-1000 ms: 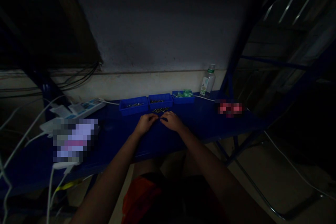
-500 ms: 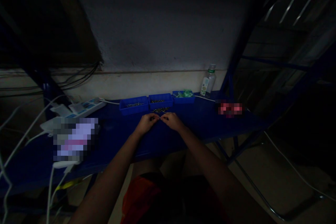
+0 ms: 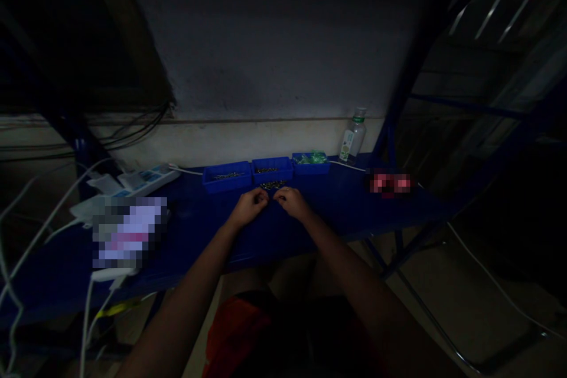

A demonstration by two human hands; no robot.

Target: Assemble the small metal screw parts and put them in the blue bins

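Note:
My left hand [image 3: 250, 207] is closed in a pinch above the blue table [image 3: 195, 207]; whatever its fingertips hold is too small to make out. Just to its right, my right hand [image 3: 291, 202] has its fingers curled and pinched, with any held piece likewise hidden. A narrow gap separates the two hands. Right behind them lies a pile of small metal pieces [image 3: 273, 185]. Beyond the pile stand a left blue bin [image 3: 227, 183] with thin metal pins, a middle blue bin [image 3: 272, 176] with small metal parts, and a right blue bin [image 3: 310, 169] holding green clear plastic.
A clear bottle [image 3: 353, 137] stands at the back right by the wall. Farther right lies a blurred red object [image 3: 390, 182]. On the left are a white power strip [image 3: 148, 180], a blurred purple item [image 3: 130, 233] and white cables [image 3: 86, 313].
My hands have moved slightly apart; before, their fingertips met over a small piece. The camera view has shifted a little. The bins stay in place.

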